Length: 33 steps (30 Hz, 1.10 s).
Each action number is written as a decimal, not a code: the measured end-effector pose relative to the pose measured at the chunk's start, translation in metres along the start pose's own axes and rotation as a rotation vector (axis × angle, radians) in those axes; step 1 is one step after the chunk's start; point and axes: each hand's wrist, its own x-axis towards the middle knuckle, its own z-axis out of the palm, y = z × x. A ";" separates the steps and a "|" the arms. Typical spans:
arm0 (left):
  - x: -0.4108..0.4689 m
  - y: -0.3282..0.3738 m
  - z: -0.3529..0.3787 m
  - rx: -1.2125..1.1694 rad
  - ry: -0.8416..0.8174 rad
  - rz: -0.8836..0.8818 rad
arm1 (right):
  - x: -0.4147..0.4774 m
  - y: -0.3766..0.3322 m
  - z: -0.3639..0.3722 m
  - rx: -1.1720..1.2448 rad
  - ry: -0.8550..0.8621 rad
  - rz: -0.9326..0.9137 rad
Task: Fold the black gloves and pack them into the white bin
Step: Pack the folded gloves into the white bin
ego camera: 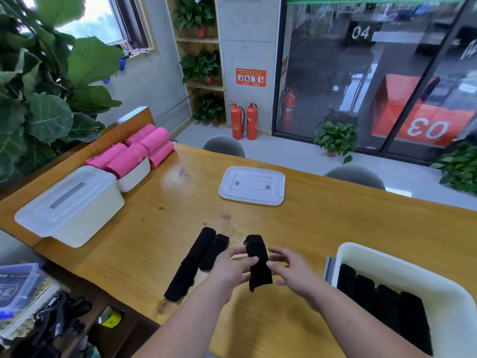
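Head view. The left hand (232,270) pinches a black knit glove (258,259) between thumb and curled fingers, holding it upright just above the varnished wooden table (296,223). The right hand (291,270) is loosely spread, its thumb tip touching the glove's right edge without closing on it.

Two more black gloves (196,262), flat and strip-shaped, lie side by side and touching on the table just left of the hands. The white bin (413,277), smooth plastic with rounded corners, stands near right; a row of folded black gloves (382,298) is packed inside.

A flat white rectangular lid (251,186) lies farther off at centre. Far left, pink fabric rolls (144,146) fill a white woven basket (135,175).
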 end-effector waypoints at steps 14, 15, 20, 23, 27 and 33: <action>-0.004 0.030 0.049 0.072 -0.319 0.079 | -0.025 -0.009 -0.054 0.395 0.048 -0.028; -0.005 0.031 0.054 0.078 -0.336 0.080 | -0.029 -0.010 -0.059 0.409 0.059 -0.030; -0.004 0.030 0.080 0.112 -0.409 0.080 | -0.047 -0.005 -0.078 0.461 0.119 -0.038; -0.004 0.029 0.098 0.128 -0.424 0.080 | -0.058 0.002 -0.089 0.479 0.175 -0.034; -0.005 0.027 0.122 0.153 -0.464 0.079 | -0.071 0.013 -0.104 0.510 0.230 -0.030; 0.000 0.017 0.147 0.218 -0.528 0.064 | -0.094 0.026 -0.128 0.561 0.320 -0.027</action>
